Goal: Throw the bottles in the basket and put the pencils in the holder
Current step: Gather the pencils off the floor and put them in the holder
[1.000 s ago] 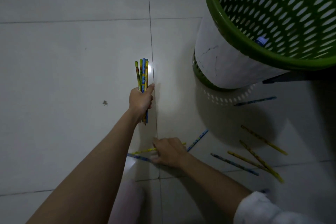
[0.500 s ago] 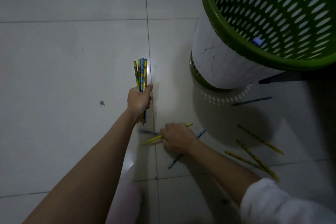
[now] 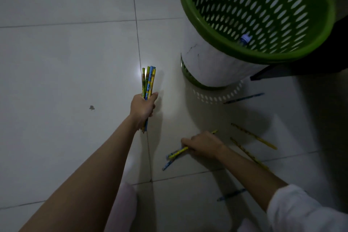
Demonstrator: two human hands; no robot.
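Pale glossy floor tiles (image 3: 56, 81) spread under a green perforated plastic basket (image 3: 310, 43) at upper right, a blue bottle cap (image 3: 245, 39) showing inside, while the left hand (image 3: 143, 107) fists a bundle of yellow and blue pencils (image 3: 148, 81) mid-frame and the right hand (image 3: 204, 144) pinches a yellow pencil (image 3: 178, 152) low on the floor among scattered pencils (image 3: 253, 135).

Basket (image 3: 207, 30) rim cut off (top edge); bottle (image 3: 244, 39) mostly hidden
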